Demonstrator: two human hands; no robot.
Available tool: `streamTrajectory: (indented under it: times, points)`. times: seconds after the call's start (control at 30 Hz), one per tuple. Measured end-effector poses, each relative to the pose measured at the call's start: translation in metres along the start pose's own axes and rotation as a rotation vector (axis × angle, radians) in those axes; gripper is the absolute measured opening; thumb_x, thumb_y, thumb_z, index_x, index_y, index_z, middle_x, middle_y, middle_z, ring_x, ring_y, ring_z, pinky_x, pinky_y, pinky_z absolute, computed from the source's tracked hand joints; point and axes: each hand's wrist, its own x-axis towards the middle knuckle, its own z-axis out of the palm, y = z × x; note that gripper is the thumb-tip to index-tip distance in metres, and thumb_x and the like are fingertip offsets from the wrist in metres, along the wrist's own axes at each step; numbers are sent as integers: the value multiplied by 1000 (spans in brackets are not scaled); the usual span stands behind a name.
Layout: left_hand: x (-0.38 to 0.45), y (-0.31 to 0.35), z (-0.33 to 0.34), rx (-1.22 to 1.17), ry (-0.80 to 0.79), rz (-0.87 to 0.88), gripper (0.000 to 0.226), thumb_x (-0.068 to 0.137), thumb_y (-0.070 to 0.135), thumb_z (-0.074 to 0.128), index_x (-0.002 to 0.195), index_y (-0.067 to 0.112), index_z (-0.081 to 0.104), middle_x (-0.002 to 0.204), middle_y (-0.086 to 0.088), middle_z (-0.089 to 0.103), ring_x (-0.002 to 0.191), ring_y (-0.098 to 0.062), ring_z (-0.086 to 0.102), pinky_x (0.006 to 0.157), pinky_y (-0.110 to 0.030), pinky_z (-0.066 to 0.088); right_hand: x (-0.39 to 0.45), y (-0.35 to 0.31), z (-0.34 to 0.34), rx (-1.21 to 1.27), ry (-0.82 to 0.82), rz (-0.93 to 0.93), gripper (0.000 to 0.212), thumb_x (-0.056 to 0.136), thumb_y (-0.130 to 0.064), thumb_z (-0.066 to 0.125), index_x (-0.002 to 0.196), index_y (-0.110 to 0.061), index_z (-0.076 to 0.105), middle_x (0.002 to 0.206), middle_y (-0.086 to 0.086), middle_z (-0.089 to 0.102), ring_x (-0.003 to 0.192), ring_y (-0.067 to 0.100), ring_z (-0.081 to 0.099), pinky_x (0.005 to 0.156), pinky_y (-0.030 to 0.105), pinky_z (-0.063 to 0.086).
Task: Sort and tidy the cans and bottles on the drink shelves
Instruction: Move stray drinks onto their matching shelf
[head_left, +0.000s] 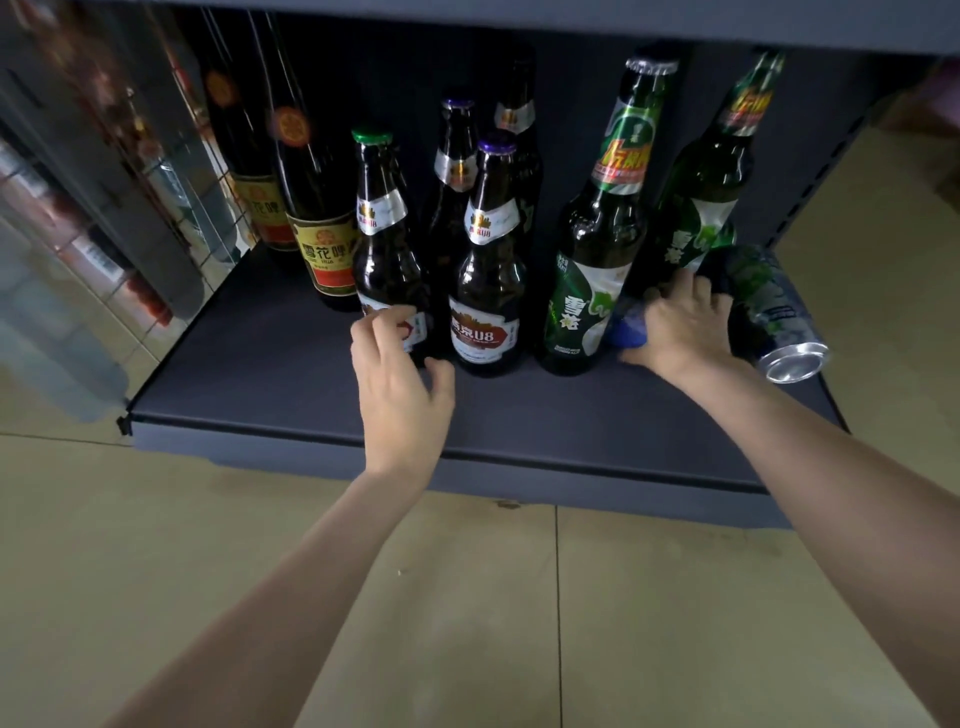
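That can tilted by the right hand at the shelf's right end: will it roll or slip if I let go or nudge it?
The can is tipped on its side with its shiny base facing out, so it would likely roll if released. It lies near the shelf front edge, so it could drop off. Its smooth metal wall may slide under the right hand, which seems to rest beside it rather than wrap it.

"U8" on brown bottle (485, 291) label (red banner), "雪花" on green bottle (584, 291)

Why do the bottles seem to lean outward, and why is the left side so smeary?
Head view: the wide-angle lens bends the edges, so the green bottle tilts outward; the wire rack at far left is blurred; the shelf interior sits in shadow; glare glints on the can.
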Motion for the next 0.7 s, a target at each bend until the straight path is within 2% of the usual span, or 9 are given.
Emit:
streamTrajectory:
  times: [0.13, 0.23, 0.37, 0.43, 0.47, 0.57, 0.63, 0.7]
  points:
    - [-9, 6, 5, -21, 18, 73, 35, 76, -8, 50, 110, 2, 48, 106, -4, 40, 98, -24, 48, 80, -24, 40, -21, 4, -1, 184, -79, 138, 85, 67, -44, 80, 128, 0, 40, 130, 19, 30, 119, 40, 35, 96, 46, 37]
    - [-24, 14, 10, -30, -5, 116, 34, 75, -8, 50, 108, 3, 49, 102, 0, 39, 91, -21, 46, 78, -20, 35, -47, 16, 2, 401, -140, 211, 78, 66, -40, 81, 119, 1, 41, 124, 20, 38, 113, 38, 44, 87, 38, 39]
    - [-45, 22, 20, 4, -212, 174, 47, 75, -8, 54, 119, 6, 49, 107, -7, 46, 95, -26, 52, 77, -33, 46, -83, 41, -1, 671, -204, 280, 49, 65, -32, 82, 93, -4, 52, 96, 11, 56, 86, 27, 56, 62, 30, 36]
    - [-49, 24, 26, 9, -340, 189, 52, 77, -7, 54, 126, 10, 48, 112, -7, 46, 97, -24, 53, 75, -33, 48, -94, 54, -9, 765, -249, 263, 39, 64, -27, 83, 88, -10, 57, 86, 4, 58, 73, 16, 54, 56, 25, 36]
    - [-50, 25, 29, 1, -392, 181, 52, 79, -5, 54, 127, 12, 48, 112, -4, 46, 96, -19, 54, 75, -31, 49, -98, 59, -10, 768, -261, 230, 37, 63, -25, 83, 88, -12, 58, 86, 2, 59, 73, 14, 54, 56, 22, 37]
    - [-54, 37, 41, -93, -546, 13, 41, 86, 6, 55, 126, 16, 48, 108, 3, 49, 85, -7, 55, 81, -29, 49, -109, 68, -6, 768, -250, 179, 41, 62, -23, 85, 93, -17, 60, 96, 1, 58, 84, 16, 55, 60, 17, 38]
    - [-56, 47, 52, -223, -658, -242, 40, 90, 21, 57, 128, 17, 45, 113, 2, 53, 83, -2, 55, 79, -17, 45, -117, 73, 3, 878, -239, 191, 42, 61, -25, 86, 94, -17, 60, 99, 0, 59, 85, 15, 58, 62, 18, 40]
    - [-54, 56, 66, -405, -762, -496, 50, 88, 37, 59, 131, 17, 42, 120, 3, 56, 95, -3, 57, 85, -15, 43, -123, 73, 7, 1030, -235, 171, 40, 62, -24, 86, 94, -21, 61, 100, -2, 62, 85, 10, 61, 65, 16, 43]
